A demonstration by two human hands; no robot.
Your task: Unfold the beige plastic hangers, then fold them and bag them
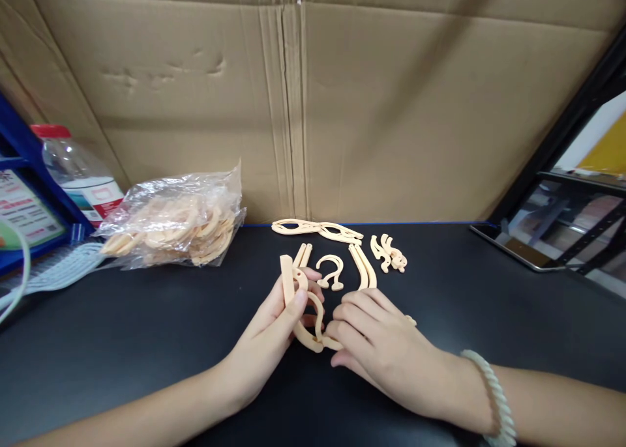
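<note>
My left hand (274, 330) is closed on a beige plastic folding clothes hanger (308, 339), its thumb pressed on the upper part and a flat straight end sticking up. My right hand (376, 343) has its fingers curled round the hanger's lower right end, and they cover most of that end. Just beyond the hands lie two hanger hooks (331, 271). Curved hanger arms (362, 266) lie behind my right hand, and another pair of arms (304, 255) shows behind my left. A small beige piece (411, 320) peeks out beside my right hand.
Long looped beige pieces (317, 230) and several small curved parts (388, 253) lie at the back of the black table (147, 343). A clear bag of beige parts (176, 222), a red-capped bottle (83, 173) and a blue rack stand left. A tablet-like device (513, 246) lies right; cardboard (391, 108) walls the back.
</note>
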